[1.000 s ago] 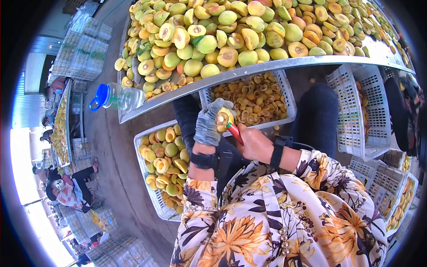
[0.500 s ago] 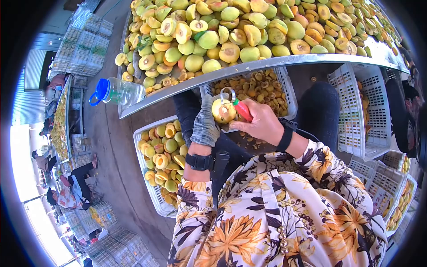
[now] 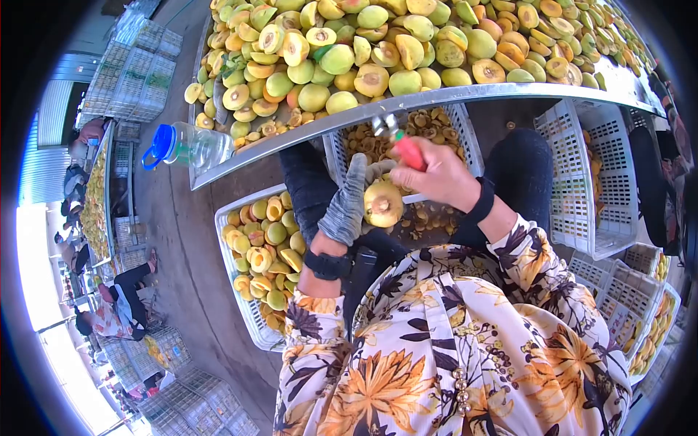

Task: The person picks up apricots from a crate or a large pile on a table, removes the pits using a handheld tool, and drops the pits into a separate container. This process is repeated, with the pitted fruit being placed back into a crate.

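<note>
While the pit crate (image 3: 470,156) holds stones (image 3: 430,131) and the fruit crate (image 3: 227,247) left of it holds halves (image 3: 275,234), your gloved left hand (image 3: 347,207) cups a peach half (image 3: 383,204) at the pit crate's near rim — your right hand (image 3: 438,180) grips a red-handled tool (image 3: 408,151) above it.

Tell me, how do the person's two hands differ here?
The left hand wears a grey glove; the right hand is bare. The left hand cups a peach half, cut face up; the right hand grips a red-handled pitting tool over the crate of pits. Both wrists carry black straps.
</note>
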The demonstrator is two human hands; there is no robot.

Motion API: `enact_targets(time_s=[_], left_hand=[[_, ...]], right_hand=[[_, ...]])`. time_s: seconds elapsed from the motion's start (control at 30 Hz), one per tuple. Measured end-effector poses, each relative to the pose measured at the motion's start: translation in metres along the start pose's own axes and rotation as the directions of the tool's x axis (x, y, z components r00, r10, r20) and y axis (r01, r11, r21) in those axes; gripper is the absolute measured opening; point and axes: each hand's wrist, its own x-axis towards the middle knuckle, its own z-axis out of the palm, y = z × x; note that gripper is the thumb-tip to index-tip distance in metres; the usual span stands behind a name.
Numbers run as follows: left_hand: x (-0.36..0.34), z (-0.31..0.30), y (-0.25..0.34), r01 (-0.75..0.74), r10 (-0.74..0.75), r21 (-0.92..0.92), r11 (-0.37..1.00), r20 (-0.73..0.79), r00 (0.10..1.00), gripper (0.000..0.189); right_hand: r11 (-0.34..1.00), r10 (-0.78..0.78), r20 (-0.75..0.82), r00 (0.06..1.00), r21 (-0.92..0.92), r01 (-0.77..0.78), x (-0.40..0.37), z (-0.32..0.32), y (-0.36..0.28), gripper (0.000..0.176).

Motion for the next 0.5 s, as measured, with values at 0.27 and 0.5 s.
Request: enact_targets(time_s=[0.27, 0.5], left_hand=[[-0.003, -0.004, -0.002, -0.215, 0.215, 0.016, 0.976, 0.039, 0.976, 0.078], [0.020, -0.002, -0.028, -0.544, 0.442, -0.193, 0.817, -0.396, 0.805, 0.041]], right_hand=[[0.997, -0.076, -0.084, 0.994, -0.018, 0.074, 0.001, 0.022, 0.005, 0.038], [0.993, 0.074, -0.171, 0.982, -0.074, -0.088, -0.013, 0.052, 0.008, 0.032]])
